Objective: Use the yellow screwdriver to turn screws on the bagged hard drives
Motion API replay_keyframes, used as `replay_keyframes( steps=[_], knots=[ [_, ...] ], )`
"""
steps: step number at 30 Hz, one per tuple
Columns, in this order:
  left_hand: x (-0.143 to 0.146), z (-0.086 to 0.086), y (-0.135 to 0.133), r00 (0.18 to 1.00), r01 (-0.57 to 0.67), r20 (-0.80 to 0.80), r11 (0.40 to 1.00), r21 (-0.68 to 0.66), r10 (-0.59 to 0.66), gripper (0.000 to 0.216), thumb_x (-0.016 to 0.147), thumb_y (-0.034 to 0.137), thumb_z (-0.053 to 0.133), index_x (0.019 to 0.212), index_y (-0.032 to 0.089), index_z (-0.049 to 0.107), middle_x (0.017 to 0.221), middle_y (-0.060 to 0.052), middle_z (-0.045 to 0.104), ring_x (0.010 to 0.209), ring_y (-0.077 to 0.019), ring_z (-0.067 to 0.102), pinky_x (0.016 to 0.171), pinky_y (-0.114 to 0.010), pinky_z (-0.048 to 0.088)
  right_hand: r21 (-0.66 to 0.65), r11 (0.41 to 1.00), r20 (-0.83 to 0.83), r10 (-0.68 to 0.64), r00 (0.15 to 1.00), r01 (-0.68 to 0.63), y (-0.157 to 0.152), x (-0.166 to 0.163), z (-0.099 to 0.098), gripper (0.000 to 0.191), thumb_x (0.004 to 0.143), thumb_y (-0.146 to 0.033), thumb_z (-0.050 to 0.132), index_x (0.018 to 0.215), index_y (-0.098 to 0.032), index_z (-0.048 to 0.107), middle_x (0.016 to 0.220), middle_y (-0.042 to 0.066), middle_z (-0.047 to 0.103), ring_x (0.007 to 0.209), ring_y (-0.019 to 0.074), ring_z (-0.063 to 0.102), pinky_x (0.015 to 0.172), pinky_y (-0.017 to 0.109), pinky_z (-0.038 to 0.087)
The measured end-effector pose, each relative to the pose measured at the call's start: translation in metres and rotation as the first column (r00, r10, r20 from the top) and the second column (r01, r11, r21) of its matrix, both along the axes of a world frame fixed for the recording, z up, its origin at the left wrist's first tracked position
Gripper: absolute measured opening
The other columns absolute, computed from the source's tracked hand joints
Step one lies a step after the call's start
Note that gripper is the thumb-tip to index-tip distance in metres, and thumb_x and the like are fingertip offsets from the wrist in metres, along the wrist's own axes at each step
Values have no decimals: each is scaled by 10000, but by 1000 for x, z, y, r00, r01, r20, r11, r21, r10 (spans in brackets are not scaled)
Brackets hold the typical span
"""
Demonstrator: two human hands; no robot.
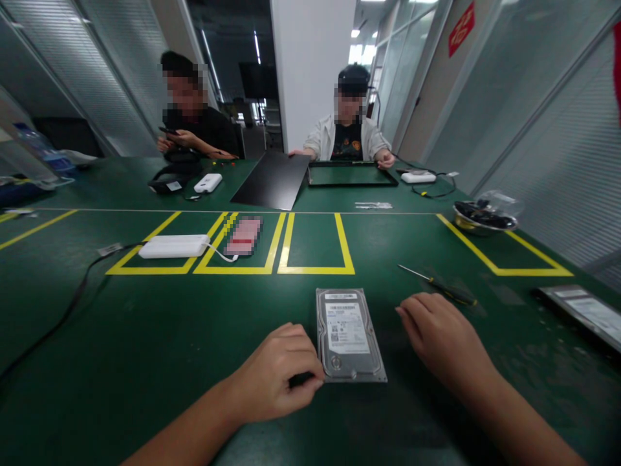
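A silver hard drive with a white label lies flat on the green table in front of me. My left hand is closed at its lower left corner, thumb and finger pinched at the edge. To the right of the drive, apart from it, rests my right hand with its fingers curled and pressed together; whatever is inside them, if anything, is hidden. Just beyond that hand lies a screwdriver with a dark and yellow handle, its shaft pointing away to the left.
Another drive lies at the right edge. A metal bowl of dark parts stands behind it. Yellow tape marks boxes; a white power bank is cabled to a phone. Opposite, two people sit, one holding a dark panel.
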State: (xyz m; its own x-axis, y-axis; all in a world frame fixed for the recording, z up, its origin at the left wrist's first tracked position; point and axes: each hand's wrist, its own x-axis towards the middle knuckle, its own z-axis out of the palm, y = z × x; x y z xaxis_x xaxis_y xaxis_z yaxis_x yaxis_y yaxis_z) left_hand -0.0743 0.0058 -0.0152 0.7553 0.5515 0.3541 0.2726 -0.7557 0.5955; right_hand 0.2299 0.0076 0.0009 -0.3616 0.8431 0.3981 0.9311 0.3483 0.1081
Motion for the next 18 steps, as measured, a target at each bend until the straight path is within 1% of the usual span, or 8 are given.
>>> replay_keyframes(
  steps=[2, 5, 8, 10, 12, 15, 18],
  knots=[
    [0, 1, 0, 1000, -6, 3, 1000, -8, 6, 117, 821, 99, 579, 859, 188, 645, 803, -8, 664, 762, -160, 575, 747, -335, 376, 0, 990, 78, -141, 987, 141, 5, 12, 1, 162, 947, -216, 507, 878, -148, 637, 843, 87, 609, 786, 231, 548, 733, 363, 442],
    [0, 0, 0, 1000, -13, 2, 1000, -17, 13, 104, 830, 112, 580, 863, 190, 640, 808, -8, 666, 765, -162, 572, 750, -337, 377, 5, 953, 168, -300, 939, 304, 10, 27, 2, 169, 943, -228, 517, 990, -131, 646, 967, 114, 639, 850, 254, 578, 739, 367, 459],
    [1, -1, 0, 1000, -19, 1, 1000, -15, 19, 98, 829, 116, 577, 851, 188, 638, 796, -9, 661, 759, -163, 568, 745, -337, 376, -16, 896, 246, -427, 870, 444, 14, 35, 4, 254, 953, -247, 497, 1134, -121, 623, 1094, 131, 639, 925, 298, 594, 707, 384, 475],
    [1, -1, 1, 1000, -23, 0, 1000, -13, 23, 98, 822, 112, 576, 844, 187, 636, 791, -9, 658, 761, -164, 565, 745, -339, 373, -44, 849, 274, -496, 824, 526, 17, 40, 6, 292, 962, -255, 473, 1189, -120, 598, 1141, 138, 633, 973, 327, 594, 699, 408, 486],
    [2, -1, 1, 1000, -23, -4, 1000, -17, 23, 100, 823, 111, 571, 847, 187, 632, 795, -8, 656, 763, -163, 562, 748, -340, 370, -85, 804, 274, -549, 790, 588, 19, 44, 7, 305, 978, -261, 431, 1200, -119, 585, 1163, 147, 628, 1001, 338, 594, 716, 438, 494],
    [2, 0, 0, 1000, -11, -6, 1000, -30, 11, 93, 834, 116, 560, 849, 186, 619, 788, -4, 648, 755, -158, 553, 745, -337, 363, -169, 753, 277, -584, 764, 636, 23, 49, 8, 314, 993, -253, 374, 1184, -126, 588, 1164, 158, 627, 1010, 338, 599, 747, 467, 495],
    [1, 2, -2, 1000, -6, -20, 999, -45, 5, 86, 833, 117, 557, 850, 184, 609, 788, -3, 640, 760, -159, 544, 739, -335, 359, -216, 734, 291, -582, 760, 644, 27, 53, 6, 303, 980, -230, 378, 1170, -145, 599, 1149, 161, 625, 1013, 345, 598, 749, 470, 490]
  ],
)
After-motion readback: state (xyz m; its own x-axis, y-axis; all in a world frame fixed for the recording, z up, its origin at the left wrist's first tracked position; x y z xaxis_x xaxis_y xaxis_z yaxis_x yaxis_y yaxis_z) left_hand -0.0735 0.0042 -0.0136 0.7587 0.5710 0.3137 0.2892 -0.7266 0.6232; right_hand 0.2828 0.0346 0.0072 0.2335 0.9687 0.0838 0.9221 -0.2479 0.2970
